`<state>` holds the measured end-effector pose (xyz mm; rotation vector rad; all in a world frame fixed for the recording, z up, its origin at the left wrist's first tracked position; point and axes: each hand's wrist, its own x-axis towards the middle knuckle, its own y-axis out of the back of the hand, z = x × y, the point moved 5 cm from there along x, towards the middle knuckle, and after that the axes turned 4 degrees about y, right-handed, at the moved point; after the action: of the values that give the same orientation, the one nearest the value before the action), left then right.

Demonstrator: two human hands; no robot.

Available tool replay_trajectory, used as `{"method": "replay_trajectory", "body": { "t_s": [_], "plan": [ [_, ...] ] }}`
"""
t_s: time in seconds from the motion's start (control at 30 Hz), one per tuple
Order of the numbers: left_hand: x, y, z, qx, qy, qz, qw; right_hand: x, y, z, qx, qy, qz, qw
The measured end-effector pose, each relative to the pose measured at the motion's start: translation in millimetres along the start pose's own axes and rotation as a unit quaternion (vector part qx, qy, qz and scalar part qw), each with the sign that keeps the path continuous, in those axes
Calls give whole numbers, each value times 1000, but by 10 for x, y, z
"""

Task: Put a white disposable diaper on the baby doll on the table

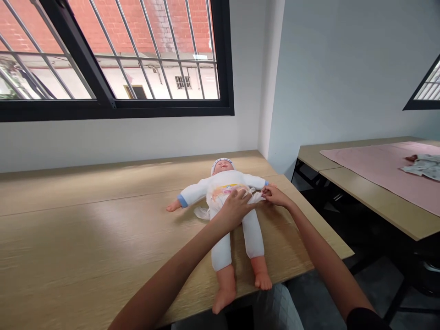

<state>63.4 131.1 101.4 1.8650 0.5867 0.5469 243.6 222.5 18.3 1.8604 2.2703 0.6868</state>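
Observation:
A baby doll (223,181) in white clothes with blue cuffs and a patterned cap lies on its back on the wooden table (103,243). Its arms are spread and its feet point toward me. A thin white diaper (256,198) with a coloured print is around its waist, and one loose side (202,212) sticks out at the left. My left hand (235,206) is on the diaper's front, its fingers bent against it and partly hidden. Beside the doll's hip, my right hand (275,195) pinches the crumpled side of the diaper at the right.
Just past the doll's head is the wall, with a barred window (165,50) above. To the right, across a gap, another table bears a pink mat (371,160) and a pale patterned cloth (426,166). My table's front edge runs close under the doll's feet.

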Motion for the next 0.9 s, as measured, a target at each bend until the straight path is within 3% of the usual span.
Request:
{"method": "replay_trajectory", "body": {
  "t_s": [0.13,0.3,0.47,0.63,0.73,0.9],
  "plan": [
    [-29,26,-44,-13,12,-10,1000,8,26,-49,51,3,19,999],
    [-67,108,-123,-46,34,-52,997,-42,42,-283,119,-3,9,993],
    [-57,170,-186,-107,43,-95,989,-93,18,-399,239,-47,44,969],
    [34,178,-157,-164,83,-54,981,-102,-50,-407,309,-58,36,949],
    [98,123,-103,-124,106,-24,986,-92,-60,-400,318,-40,33,947],
    [136,82,-84,-88,101,-21,991,-66,-46,-376,334,-15,58,941]
  ]
}}
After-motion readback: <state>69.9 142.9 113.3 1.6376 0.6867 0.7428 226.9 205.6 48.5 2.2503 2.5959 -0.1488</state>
